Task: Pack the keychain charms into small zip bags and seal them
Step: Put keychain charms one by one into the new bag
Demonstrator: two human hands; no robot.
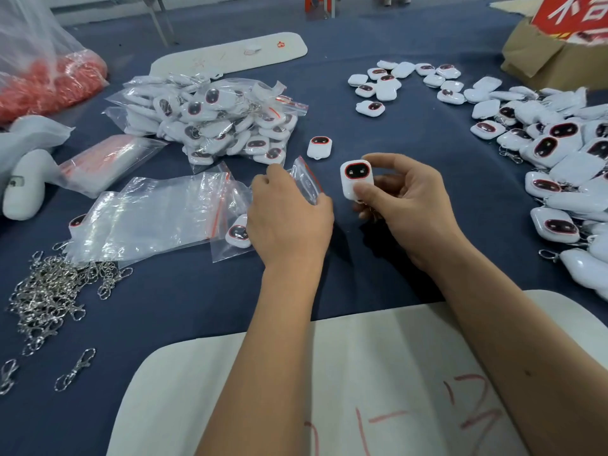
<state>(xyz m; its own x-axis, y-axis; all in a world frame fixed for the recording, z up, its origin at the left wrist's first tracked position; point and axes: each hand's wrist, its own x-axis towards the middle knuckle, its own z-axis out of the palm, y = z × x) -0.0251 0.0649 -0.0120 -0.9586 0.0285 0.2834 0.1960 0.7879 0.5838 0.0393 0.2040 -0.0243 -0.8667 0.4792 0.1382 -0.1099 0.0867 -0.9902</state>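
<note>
Along the tabletop's (411, 133) left edge lie a bag of red material (49, 83), a tangle of metal clasps (49, 297) near the front-left corner, and a loose spread of empty zip bags (148, 215), one or two bagged charms showing at their edges. Behind these, toward the far left, sits a heap of packed bags (223, 120), each already holding a white charm, so a good share of the work looks done.

Near the middle, the left hand (289, 218) pinches one small zip bag (307, 182) by its side, the red-striped mouth tilted up; whether that mouth is open I cannot tell. Just beside it, the right hand (404, 205) grips a white keychain charm (357, 179) between thumb and fingers, held clear of the cloth, not yet inside the bag. A single loose charm (319, 147) rests just behind the hands.

Toward the right edge a large pile of unbagged charms (559, 166) spreads, with a smaller cluster (394, 83) farther back. By that measure, plenty remains: this charm must go in, be sealed, and many more follow.
</note>
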